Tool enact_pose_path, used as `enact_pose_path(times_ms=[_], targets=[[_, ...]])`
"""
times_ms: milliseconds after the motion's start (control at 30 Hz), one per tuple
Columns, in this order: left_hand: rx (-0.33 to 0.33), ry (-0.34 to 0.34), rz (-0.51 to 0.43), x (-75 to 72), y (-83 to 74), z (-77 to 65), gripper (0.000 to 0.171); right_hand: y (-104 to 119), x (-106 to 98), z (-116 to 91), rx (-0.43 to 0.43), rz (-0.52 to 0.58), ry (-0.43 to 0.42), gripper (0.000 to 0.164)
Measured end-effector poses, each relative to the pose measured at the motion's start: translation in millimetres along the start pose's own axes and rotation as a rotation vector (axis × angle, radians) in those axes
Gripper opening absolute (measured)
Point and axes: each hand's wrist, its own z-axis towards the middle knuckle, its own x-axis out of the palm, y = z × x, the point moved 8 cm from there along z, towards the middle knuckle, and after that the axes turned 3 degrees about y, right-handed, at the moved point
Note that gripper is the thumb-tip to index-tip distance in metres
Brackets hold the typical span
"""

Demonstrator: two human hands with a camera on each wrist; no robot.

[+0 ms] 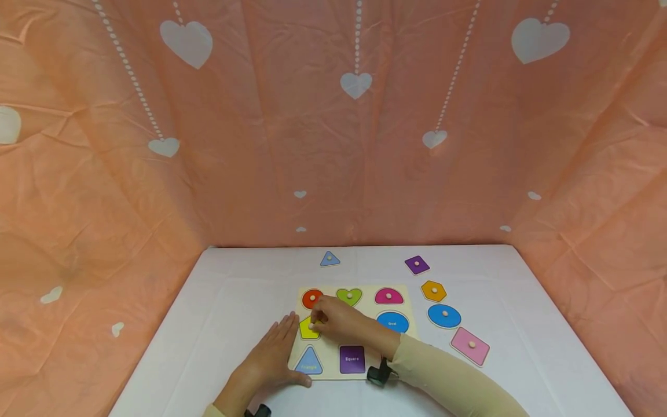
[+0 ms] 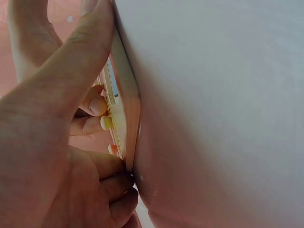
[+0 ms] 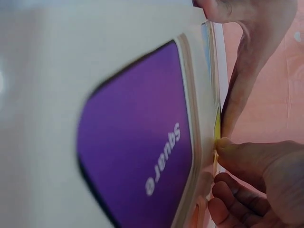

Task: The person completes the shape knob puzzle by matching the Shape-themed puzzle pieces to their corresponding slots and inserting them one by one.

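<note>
A cream shape-puzzle board point(image 1: 329, 370) lies on the white table. My right hand point(image 1: 339, 319) reaches across it, thumb and fingers curled at the small knob of the yellow pentagon piece point(image 1: 307, 330), which sits in the board's left column. In the left wrist view that yellow knob point(image 2: 106, 122) shows at the fingertips. My left hand point(image 1: 273, 354) lies along the board's left side, fingers extended, thumb by the near left corner. Knobbed red circle point(image 1: 308, 299), green heart point(image 1: 354, 296) and pink semicircle point(image 1: 383, 297) pieces fill the far row.
Triangle point(image 1: 310, 360), square point(image 1: 352, 366) and oval point(image 1: 392, 318) recesses show no pieces. Off the board lie a blue triangle point(image 1: 333, 262), purple square point(image 1: 422, 267), orange hexagon point(image 1: 433, 295), blue oval point(image 1: 438, 317) and pink rectangle point(image 1: 466, 350). A peach curtain point(image 1: 365, 174) surrounds the table.
</note>
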Motion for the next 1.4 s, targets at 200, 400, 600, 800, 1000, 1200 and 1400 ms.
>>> enact_pose_path(times_ms=[200,400,600,800,1000,1200,1400], targets=[[0.008,0.0,-0.002,-1.7,-1.3,-0.5,0.137,-2.9,-5.7,-3.7,-0.002,-0.019,-0.017,0.011],[0.008,-0.007,-0.008,-3.2,-1.8,-0.4,0.138,-5.5,-20.2,-5.2,-0.012,-0.018,-0.055,0.007],[0.005,-0.005,0.008,-2.8,-1.0,1.7,0.138,-9.3,-31.0,-10.3,-0.002,0.006,-0.086,0.007],[0.005,-0.008,0.004,-3.0,-2.1,2.4,0.138,-15.9,-40.3,-19.4,-0.018,0.033,-0.11,0.005],[0.003,-0.011,0.002,-1.9,-2.6,3.5,0.138,-26.0,-50.7,-28.0,0.0,0.084,-0.129,0.005],[-0.001,-0.006,0.005,0.0,-1.9,5.3,0.137,-35.4,-61.8,-37.2,0.032,0.108,-0.164,0.01],[-0.001,-0.01,-0.017,0.1,-2.9,5.2,0.138,-40.7,-74.0,-45.5,-0.002,0.058,-0.223,0.012]])
